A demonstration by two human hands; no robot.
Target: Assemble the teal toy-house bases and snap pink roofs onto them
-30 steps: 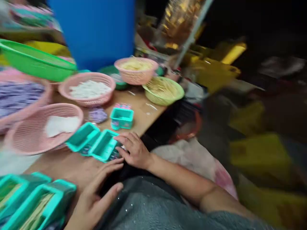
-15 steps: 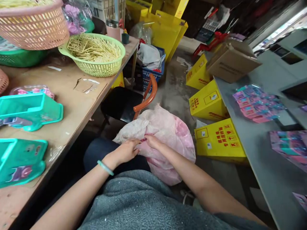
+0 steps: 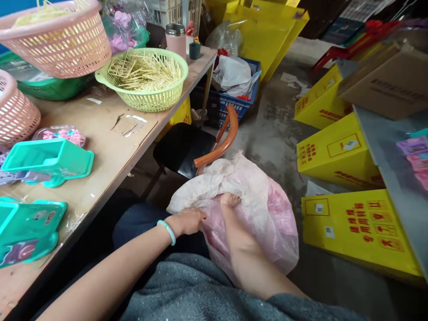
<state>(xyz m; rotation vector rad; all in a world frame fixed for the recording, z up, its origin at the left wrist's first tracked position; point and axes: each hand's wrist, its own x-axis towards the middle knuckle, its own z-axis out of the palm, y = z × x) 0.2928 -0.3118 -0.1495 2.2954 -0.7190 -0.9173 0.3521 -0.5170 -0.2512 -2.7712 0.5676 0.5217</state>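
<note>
A large white-and-pink plastic sack (image 3: 277, 218) bulges in front of my lap, its mouth crumpled and pale. My left hand (image 3: 190, 221), with a light green bangle on the wrist, is closed at the near left edge of the sack's mouth and appears to pinch it. My right hand (image 3: 230, 199) reaches into the sack's opening. Its fingers are mostly hidden by the folds, so what they touch cannot be made out. Pink shows through the sack's thin wall.
On the table (image 3: 110, 147) at left stand a pale green basket (image 3: 147, 91) of thin yellow pieces, pink baskets (image 3: 63, 42) and turquoise plastic toy parts (image 3: 50, 160). A chair with a brown armrest (image 3: 220, 149) touches the sack's far side. Yellow boxes (image 3: 354, 223) line the right.
My hands have moved apart from where they met at the sack's mouth. The right one has gone deeper into the opening. My view has swung left.
</note>
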